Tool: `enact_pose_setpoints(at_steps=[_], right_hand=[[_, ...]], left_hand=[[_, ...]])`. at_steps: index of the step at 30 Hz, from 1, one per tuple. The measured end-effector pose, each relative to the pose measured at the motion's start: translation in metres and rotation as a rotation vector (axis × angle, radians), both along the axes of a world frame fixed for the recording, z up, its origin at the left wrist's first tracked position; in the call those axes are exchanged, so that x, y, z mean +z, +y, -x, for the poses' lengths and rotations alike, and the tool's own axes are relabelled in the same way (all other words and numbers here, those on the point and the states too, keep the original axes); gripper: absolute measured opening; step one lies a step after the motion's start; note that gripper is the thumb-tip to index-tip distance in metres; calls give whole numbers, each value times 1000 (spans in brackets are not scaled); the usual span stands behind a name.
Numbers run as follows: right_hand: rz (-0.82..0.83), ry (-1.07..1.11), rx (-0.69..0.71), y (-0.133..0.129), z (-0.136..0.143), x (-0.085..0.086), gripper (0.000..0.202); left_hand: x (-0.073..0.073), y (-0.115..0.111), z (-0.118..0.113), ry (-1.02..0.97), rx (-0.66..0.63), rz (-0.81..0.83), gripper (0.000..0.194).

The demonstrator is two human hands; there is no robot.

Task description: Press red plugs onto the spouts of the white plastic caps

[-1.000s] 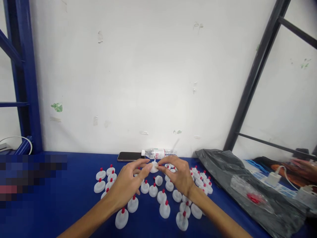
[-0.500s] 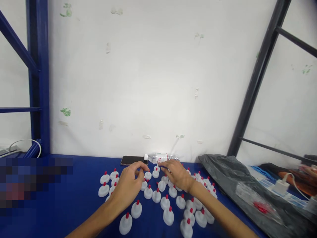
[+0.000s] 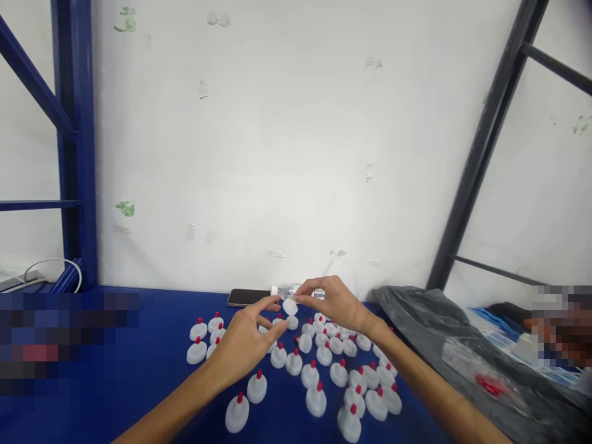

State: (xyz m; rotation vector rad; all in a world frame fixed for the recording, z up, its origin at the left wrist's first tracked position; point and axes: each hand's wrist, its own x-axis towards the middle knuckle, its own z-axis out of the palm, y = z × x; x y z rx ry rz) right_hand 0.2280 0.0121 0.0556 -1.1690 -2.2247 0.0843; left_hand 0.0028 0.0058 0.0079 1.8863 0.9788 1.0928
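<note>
In the head view, my right hand (image 3: 333,299) pinches a small white squeeze bottle (image 3: 290,307) between thumb and fingers, raised over the table; no red cap shows on it. To its left is my left hand (image 3: 252,330), with thumb and fingers spread and nothing between them. Its fingertips point at the held bottle and come close to it. Directly below stands another small white bottle (image 3: 292,322). Many more white bottles with red caps, such as this upright bottle (image 3: 316,399), stand around and between my forearms.
A dark phone (image 3: 250,298) and a clear plastic drink bottle (image 3: 283,291) lie along the wall. On the right is a grey plastic sheet (image 3: 416,327) with a clear bag of red caps (image 3: 490,383) on it. A blue frame post (image 3: 83,148) rises at the left.
My right hand has risen a little, and the small white bottle in its fingers has come up from the table. My left hand's thumb and fingers have spread further apart.
</note>
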Motion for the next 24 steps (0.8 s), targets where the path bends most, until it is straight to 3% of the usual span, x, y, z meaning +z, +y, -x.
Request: enact_pose_setpoints(at_steps=[3,6,10,15,24], right_hand=[[96,202,111,-16,10,8,22],[135,272,108,-12,11,1,30],[30,26,20,6,3,-25,34],[-6,-216,69,18,7,-57,23],[46,-384,88,17,27,-63,11]], left_hand=[[2,1,-2,-78,-115,111,49],[5,5,-1,-150,-93,147,48],[7,12,6,-238,-12,184,43],[6,16,8,-285,9,215,44],[6,14,5,-266,-9,208,52]])
